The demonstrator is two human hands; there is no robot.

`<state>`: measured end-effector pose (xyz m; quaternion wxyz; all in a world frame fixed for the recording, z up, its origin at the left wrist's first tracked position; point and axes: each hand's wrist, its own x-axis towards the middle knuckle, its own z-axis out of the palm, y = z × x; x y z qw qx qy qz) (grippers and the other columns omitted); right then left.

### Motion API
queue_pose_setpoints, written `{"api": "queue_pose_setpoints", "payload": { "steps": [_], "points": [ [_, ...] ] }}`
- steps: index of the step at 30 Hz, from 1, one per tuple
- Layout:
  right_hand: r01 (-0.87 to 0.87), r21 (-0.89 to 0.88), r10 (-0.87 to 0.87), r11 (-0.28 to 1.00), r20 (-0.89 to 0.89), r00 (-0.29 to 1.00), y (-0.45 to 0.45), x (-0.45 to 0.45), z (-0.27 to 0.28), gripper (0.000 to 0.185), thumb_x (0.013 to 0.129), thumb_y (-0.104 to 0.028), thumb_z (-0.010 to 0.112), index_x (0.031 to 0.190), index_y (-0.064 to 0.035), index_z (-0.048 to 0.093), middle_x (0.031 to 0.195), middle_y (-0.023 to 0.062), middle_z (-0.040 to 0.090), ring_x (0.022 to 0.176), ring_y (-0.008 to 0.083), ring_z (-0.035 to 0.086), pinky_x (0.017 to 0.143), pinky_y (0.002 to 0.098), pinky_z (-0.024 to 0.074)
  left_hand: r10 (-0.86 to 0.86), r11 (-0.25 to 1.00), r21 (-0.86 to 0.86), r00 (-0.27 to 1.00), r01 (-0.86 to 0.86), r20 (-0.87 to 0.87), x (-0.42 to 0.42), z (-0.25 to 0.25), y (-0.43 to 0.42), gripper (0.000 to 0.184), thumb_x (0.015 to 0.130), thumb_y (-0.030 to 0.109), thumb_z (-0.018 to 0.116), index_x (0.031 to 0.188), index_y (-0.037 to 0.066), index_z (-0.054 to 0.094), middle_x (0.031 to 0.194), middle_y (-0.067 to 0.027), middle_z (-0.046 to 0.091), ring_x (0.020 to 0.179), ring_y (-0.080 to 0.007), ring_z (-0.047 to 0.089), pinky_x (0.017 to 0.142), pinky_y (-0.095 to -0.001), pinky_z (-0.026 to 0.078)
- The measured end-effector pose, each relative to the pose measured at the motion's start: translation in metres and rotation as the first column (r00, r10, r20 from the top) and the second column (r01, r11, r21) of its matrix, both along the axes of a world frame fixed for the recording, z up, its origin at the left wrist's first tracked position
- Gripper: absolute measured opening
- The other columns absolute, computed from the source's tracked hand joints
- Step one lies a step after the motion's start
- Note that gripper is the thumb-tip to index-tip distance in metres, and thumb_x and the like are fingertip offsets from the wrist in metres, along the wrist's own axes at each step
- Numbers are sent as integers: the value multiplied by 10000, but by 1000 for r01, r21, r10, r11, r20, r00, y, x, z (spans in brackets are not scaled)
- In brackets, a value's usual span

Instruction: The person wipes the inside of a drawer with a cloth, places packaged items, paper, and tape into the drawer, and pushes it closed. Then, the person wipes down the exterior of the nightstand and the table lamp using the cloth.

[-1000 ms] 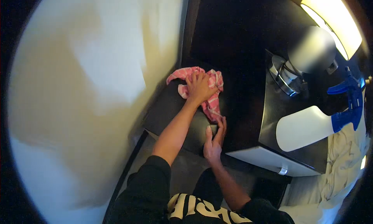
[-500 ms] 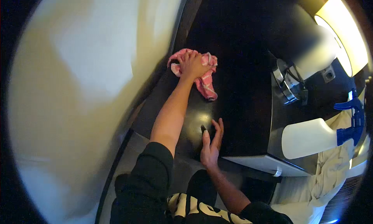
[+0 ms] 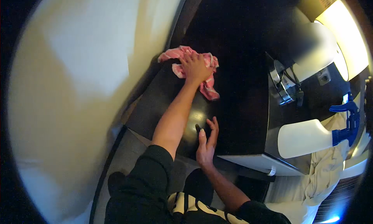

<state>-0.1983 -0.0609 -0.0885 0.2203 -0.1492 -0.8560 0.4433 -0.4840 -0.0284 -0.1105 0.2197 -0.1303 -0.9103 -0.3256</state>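
Spread over a crumpled pink cloth with white lines (image 3: 210,92), my left hand (image 3: 196,68) presses it against a dark, glossy surface, with the thumb toward the cloth's right part. Part of the cloth is hidden under the palm. My right hand (image 3: 206,144) is nearer to my body, close to the dark surface (image 3: 155,93), its thumb and fingers apart and nothing in it. A bright reflection shows on the surface between the hands.
At the right a white spray bottle (image 3: 305,138) with a blue trigger lies across the view on a dark cabinet (image 3: 274,125) with a pale drawer front. Behind it are a lit lamp (image 3: 342,37) and a wall socket (image 3: 323,77). A pale wall (image 3: 89,88) fills the left.
My left hand and the pink cloth have moved away from my body, up and slightly left. My right hand has come off the cloth's lower end and now stands apart from it.
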Motion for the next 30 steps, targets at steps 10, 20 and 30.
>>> {"api": "queue_pose_setpoints", "payload": {
  "steps": [10,20,30],
  "points": [
    [53,36,-52,998,-35,998,-2,-9,-6,495,946,-284,513,1344,-21,381,1491,228,246,1374,368,264,1129,456,198,-239,971,-40,969,236,-71,47,-5,68,720,739,546,625,1304,113,518,1344,-185,477,1322,-447,307,1070,-702,61],
    [144,26,-142,989,-79,987,-1,-5,-11,510,954,-297,504,1358,-18,365,1495,229,235,1382,368,244,1132,458,191,-255,966,-56,965,251,-65,5,-23,42,760,751,607,583,1363,173,464,1389,-170,433,1342,-448,263,1058,-717,18],
    [157,32,-154,987,-85,984,3,-11,-15,515,957,-286,520,1365,-20,352,1485,242,247,1376,375,261,1130,444,215,-187,971,-130,977,200,106,-10,-3,-73,778,754,601,602,1384,177,432,1457,-195,338,1335,-470,294,1102,-625,150]
  ]
}}
